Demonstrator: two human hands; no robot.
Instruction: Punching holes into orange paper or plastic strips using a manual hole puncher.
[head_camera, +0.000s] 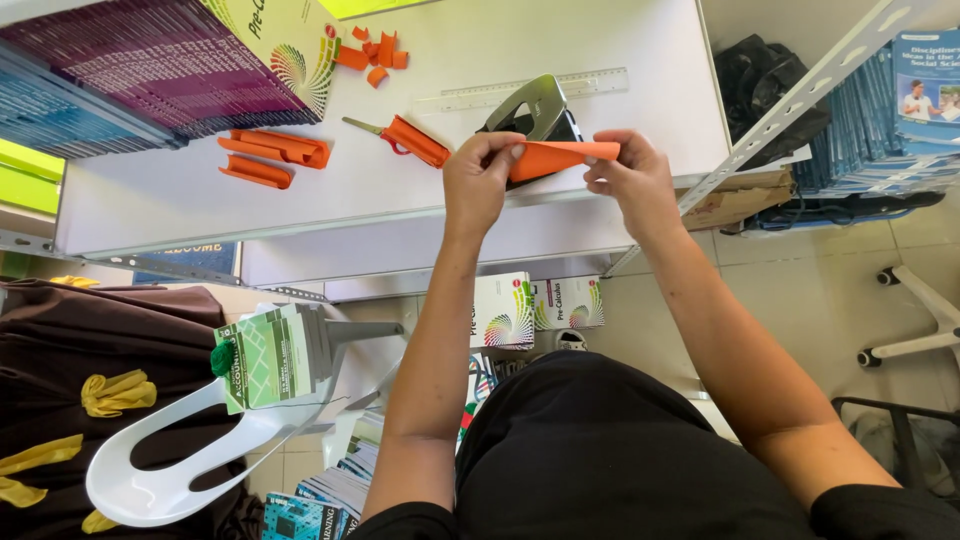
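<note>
While both hands pinch a folded orange paper strip (556, 156) over the white surface (200, 200), left hand (482, 180) grips its left end, right hand (632, 172) its right. Just beyond sits a metal hole punch (530, 108); orange-handled scissors (405, 137) lie left, a clear ruler (540, 88) farther.

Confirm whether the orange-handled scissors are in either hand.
No: the orange-handled scissors lie on the white table, while both hands pinch a folded orange paper strip.
</note>
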